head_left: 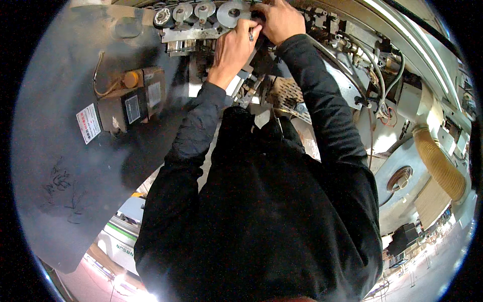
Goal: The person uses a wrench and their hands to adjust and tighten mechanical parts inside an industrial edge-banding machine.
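Left hand (234,50): fingers curled, nearly closed, apparently pinching a slim metal piece (251,35); grip seemingly chosen for its narrowness. Metal piece: at left fingertips, long axis roughly fore-and-aft, visible end toward the wearer. Right hand (283,24): close beside, perhaps for steadying; fingers bent, hold hidden, cannot tell. Large disc (231,14): just beyond left hand.

On the left, a dark boxy unit (108,113) with an orange cap (131,79) is sitting on this big grey panel (55,90), a white label (88,124) showing right beside it, black scribbles (61,180) running lower down. Over right, a ribbed tan hose (440,163) is bending past a pale round plate (387,196), grey cables (381,75) are looping above, and some green-striped white casing (118,244) is peeking out lower left.
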Demonstrator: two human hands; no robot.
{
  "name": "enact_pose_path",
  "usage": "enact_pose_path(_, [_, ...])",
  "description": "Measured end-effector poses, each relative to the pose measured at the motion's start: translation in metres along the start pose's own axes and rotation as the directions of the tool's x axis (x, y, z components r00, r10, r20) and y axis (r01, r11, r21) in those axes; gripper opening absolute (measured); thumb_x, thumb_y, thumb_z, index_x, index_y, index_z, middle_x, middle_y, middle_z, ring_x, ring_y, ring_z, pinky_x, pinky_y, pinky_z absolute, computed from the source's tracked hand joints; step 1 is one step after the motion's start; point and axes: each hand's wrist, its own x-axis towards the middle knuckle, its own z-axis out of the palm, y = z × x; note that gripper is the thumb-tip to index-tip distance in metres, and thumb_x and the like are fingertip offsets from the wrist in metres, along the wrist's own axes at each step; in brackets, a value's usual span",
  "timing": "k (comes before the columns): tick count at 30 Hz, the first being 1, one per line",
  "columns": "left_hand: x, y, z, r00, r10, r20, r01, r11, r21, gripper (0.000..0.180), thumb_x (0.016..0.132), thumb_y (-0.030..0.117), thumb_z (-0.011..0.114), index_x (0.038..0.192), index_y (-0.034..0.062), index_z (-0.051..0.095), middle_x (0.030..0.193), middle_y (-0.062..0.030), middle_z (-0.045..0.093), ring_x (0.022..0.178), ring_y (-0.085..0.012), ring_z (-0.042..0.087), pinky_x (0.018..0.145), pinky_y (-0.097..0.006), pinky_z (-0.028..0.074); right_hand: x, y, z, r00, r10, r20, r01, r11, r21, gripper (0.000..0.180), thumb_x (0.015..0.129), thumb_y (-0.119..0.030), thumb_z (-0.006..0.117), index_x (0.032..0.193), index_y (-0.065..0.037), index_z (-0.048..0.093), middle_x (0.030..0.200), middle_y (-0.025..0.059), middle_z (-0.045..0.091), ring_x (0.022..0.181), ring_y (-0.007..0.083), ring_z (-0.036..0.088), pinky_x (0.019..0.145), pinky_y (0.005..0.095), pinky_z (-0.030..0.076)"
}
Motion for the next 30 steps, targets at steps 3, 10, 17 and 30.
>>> enact_pose_path(3, [0.000, -0.007, 0.006, 0.997, 0.075, -0.012, -0.075, 0.997, -0.016, 0.028, 0.099, 0.025, 0.072, 0.109, 0.0069, 0.054, 0.079, -0.0207, 0.070, 0.070, -0.0427, 0.069, 0.056, -0.049, 0.053, 0.000, 0.004, -0.005, 1.000, -0.011, 0.030, 0.010, 1.000, 0.022, 0.030, 0.092, -0.029, 0.069, 0.119, -0.019, 0.074, 0.142, 0.0200, 0.056, 0.112, 0.0366, 0.066, 0.086, 0.0468, 0.058])
enact_pose_path(10, [-0.002, 0.000, -0.006, 0.999, 0.022, 0.029, -0.024, 0.998, 0.051, 0.026, 0.106, 0.027, 0.062, 0.114, 0.0042, 0.053, 0.069, -0.0209, 0.061, 0.057, -0.0395, 0.059, 0.050, -0.046, 0.046, 0.005, 0.008, 0.000, 0.990, -0.137, 0.026, 0.139, 0.985, -0.098, 0.030, 0.090, -0.027, 0.068, 0.117, -0.016, 0.073, 0.137, 0.0188, 0.059, 0.108, 0.0363, 0.068, 0.086, 0.0457, 0.058])
enact_pose_path(17, [0.005, -0.008, 0.000, 0.999, 0.012, -0.052, -0.010, 0.999, 0.035, 0.022, 0.103, 0.023, 0.063, 0.113, 0.0041, 0.057, 0.078, -0.0222, 0.068, 0.070, -0.0425, 0.068, 0.057, -0.051, 0.050, 0.009, 0.013, 0.012, 0.976, -0.219, 0.001, 0.215, 0.959, -0.185, 0.030, 0.094, -0.032, 0.063, 0.117, -0.017, 0.073, 0.143, 0.0187, 0.058, 0.110, 0.0338, 0.069, 0.089, 0.0457, 0.057])
enact_pose_path(30, [0.081, -0.070, -0.012, 0.708, -0.588, 0.391, 0.691, 0.465, -0.553, 0.038, 0.107, 0.034, 0.060, 0.089, 0.0011, 0.063, 0.070, -0.0076, 0.067, 0.050, -0.0173, 0.059, 0.045, -0.034, 0.045, 0.008, -0.003, -0.018, 0.988, -0.074, 0.135, 0.085, 0.993, -0.077, 0.053, 0.095, -0.037, 0.069, 0.137, -0.007, 0.057, 0.132, 0.0221, 0.058, 0.107, 0.0403, 0.066, 0.088, 0.0494, 0.057])
